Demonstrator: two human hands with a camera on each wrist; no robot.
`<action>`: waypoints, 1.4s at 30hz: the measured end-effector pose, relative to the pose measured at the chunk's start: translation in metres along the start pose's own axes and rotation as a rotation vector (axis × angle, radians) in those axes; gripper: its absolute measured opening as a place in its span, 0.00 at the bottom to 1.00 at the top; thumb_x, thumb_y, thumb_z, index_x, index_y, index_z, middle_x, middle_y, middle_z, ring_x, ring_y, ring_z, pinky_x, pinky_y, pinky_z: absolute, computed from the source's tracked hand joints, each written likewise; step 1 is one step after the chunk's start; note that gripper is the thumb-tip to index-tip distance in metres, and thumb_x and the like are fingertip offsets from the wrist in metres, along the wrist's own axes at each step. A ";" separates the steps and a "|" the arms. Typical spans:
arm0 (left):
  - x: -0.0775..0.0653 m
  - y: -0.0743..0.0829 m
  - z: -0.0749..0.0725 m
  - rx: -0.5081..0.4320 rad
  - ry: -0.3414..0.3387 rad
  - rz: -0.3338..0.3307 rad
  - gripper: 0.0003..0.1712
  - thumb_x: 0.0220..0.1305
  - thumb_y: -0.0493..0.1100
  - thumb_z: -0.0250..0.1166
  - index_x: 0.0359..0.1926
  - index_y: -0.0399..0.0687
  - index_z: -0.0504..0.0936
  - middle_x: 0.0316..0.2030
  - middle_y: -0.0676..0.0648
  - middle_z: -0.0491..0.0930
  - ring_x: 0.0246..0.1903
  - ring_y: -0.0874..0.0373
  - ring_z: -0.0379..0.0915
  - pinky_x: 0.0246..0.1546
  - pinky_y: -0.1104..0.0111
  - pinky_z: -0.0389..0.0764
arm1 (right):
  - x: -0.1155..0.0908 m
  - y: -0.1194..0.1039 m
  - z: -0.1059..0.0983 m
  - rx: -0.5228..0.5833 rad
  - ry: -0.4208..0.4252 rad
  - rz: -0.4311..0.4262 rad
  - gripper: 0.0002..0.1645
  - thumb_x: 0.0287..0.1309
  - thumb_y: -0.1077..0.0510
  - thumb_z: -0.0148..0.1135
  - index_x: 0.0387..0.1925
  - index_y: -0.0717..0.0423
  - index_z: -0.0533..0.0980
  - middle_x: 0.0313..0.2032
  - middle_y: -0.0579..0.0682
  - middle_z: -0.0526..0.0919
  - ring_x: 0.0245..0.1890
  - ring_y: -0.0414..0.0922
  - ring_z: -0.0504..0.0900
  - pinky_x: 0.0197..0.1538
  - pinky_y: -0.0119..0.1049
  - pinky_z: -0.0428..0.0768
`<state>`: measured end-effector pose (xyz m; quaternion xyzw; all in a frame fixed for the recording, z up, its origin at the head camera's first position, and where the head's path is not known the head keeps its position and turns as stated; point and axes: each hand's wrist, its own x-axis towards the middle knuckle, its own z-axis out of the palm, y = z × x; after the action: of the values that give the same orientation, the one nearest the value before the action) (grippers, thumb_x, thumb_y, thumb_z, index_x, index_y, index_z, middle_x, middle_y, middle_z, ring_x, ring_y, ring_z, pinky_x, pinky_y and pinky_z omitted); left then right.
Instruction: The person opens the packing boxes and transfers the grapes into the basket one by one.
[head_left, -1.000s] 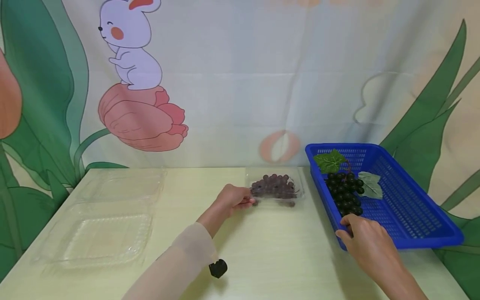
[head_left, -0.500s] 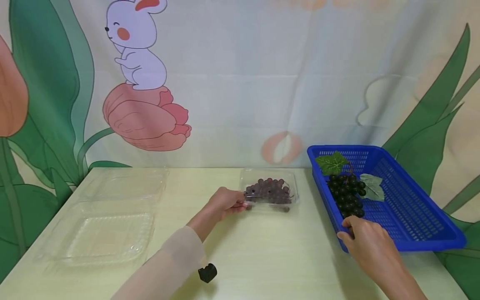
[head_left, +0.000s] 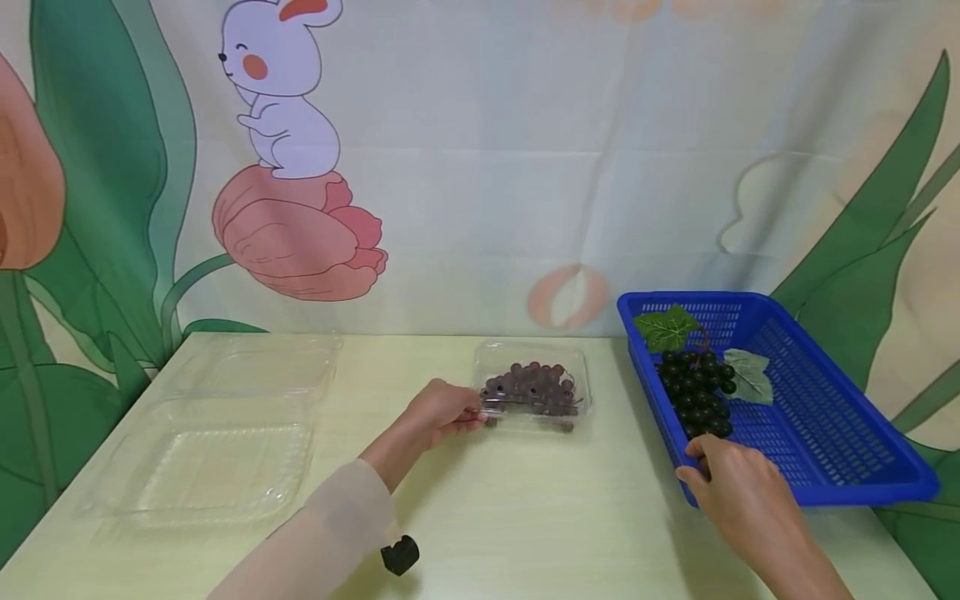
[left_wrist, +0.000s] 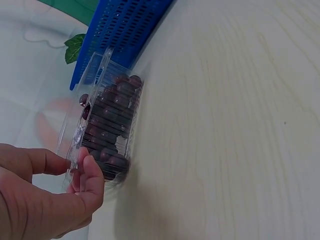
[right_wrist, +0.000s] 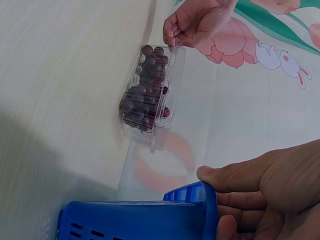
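My left hand (head_left: 444, 412) pinches the left edge of a clear plastic clamshell box (head_left: 577, 358); in the left wrist view the thumb and fingers meet at its rim. Inside lies a bunch of dark red grapes (head_left: 528, 387), seen through the closed lid. On the right, my right hand (head_left: 750, 487) grips the near left corner of a blue plastic basket (head_left: 832, 483), thumb over the rim in the right wrist view. A bunch of black grapes (head_left: 693, 392) with green leaves (head_left: 666, 327) lies along the basket's left side.
Another clear clamshell box (head_left: 210, 467) lies open on the left of the pale wooden table (head_left: 525, 525). A small black object (head_left: 400, 555) shows beside the left sleeve (head_left: 322, 525). A printed curtain (head_left: 480, 167) with a rabbit and tulips hangs behind.
My left hand has drawn the box with the red grapes toward me and slightly left. The right hand keeps its grip on the basket's corner.
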<state>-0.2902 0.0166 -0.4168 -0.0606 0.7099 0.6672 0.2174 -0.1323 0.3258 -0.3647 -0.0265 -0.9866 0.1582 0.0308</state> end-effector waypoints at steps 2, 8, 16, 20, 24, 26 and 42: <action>-0.002 -0.001 -0.002 -0.001 0.001 0.001 0.10 0.63 0.26 0.56 0.42 0.22 0.80 0.30 0.41 0.82 0.28 0.58 0.81 0.39 0.69 0.86 | 0.000 0.000 0.000 0.001 0.000 -0.002 0.16 0.63 0.61 0.72 0.48 0.68 0.81 0.34 0.54 0.86 0.21 0.42 0.76 0.26 0.42 0.78; -0.009 -0.003 -0.012 0.009 -0.001 0.004 0.11 0.62 0.26 0.56 0.42 0.21 0.80 0.30 0.41 0.82 0.29 0.58 0.81 0.40 0.68 0.86 | 0.000 -0.001 0.000 0.011 0.009 -0.010 0.16 0.63 0.62 0.72 0.48 0.68 0.81 0.34 0.55 0.86 0.21 0.42 0.77 0.27 0.42 0.79; -0.016 -0.006 -0.024 0.004 -0.013 0.011 0.11 0.62 0.26 0.56 0.41 0.21 0.81 0.30 0.41 0.82 0.30 0.57 0.82 0.39 0.70 0.86 | 0.001 -0.001 -0.001 0.019 0.002 -0.006 0.16 0.63 0.62 0.71 0.49 0.68 0.81 0.34 0.55 0.87 0.23 0.42 0.79 0.28 0.43 0.79; -0.019 -0.007 -0.027 -0.001 -0.016 0.011 0.10 0.63 0.26 0.56 0.41 0.21 0.80 0.31 0.41 0.82 0.30 0.57 0.81 0.38 0.71 0.86 | 0.001 0.000 -0.002 0.019 -0.003 -0.001 0.16 0.64 0.62 0.70 0.50 0.69 0.80 0.35 0.56 0.87 0.24 0.43 0.79 0.29 0.45 0.80; -0.024 -0.007 -0.031 -0.005 -0.015 0.014 0.10 0.64 0.27 0.56 0.42 0.21 0.80 0.31 0.41 0.82 0.30 0.58 0.81 0.39 0.70 0.86 | 0.001 0.001 -0.002 0.018 -0.008 0.001 0.16 0.64 0.63 0.70 0.50 0.69 0.80 0.36 0.57 0.87 0.24 0.43 0.79 0.29 0.45 0.80; -0.027 -0.007 -0.033 -0.005 -0.015 0.014 0.11 0.65 0.27 0.56 0.43 0.21 0.79 0.31 0.41 0.82 0.30 0.57 0.81 0.40 0.70 0.86 | 0.001 0.001 -0.002 0.017 -0.012 0.001 0.16 0.64 0.63 0.69 0.50 0.70 0.80 0.36 0.57 0.87 0.23 0.43 0.79 0.29 0.45 0.80; -0.036 -0.012 -0.058 0.005 -0.022 0.006 0.13 0.66 0.27 0.56 0.47 0.18 0.78 0.33 0.39 0.83 0.32 0.56 0.82 0.40 0.70 0.86 | 0.002 0.001 0.000 0.013 -0.015 0.001 0.16 0.65 0.63 0.69 0.49 0.70 0.79 0.34 0.56 0.86 0.23 0.42 0.78 0.28 0.43 0.79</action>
<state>-0.2666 -0.0481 -0.4132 -0.0506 0.7092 0.6667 0.2236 -0.1342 0.3266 -0.3644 -0.0256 -0.9857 0.1648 0.0236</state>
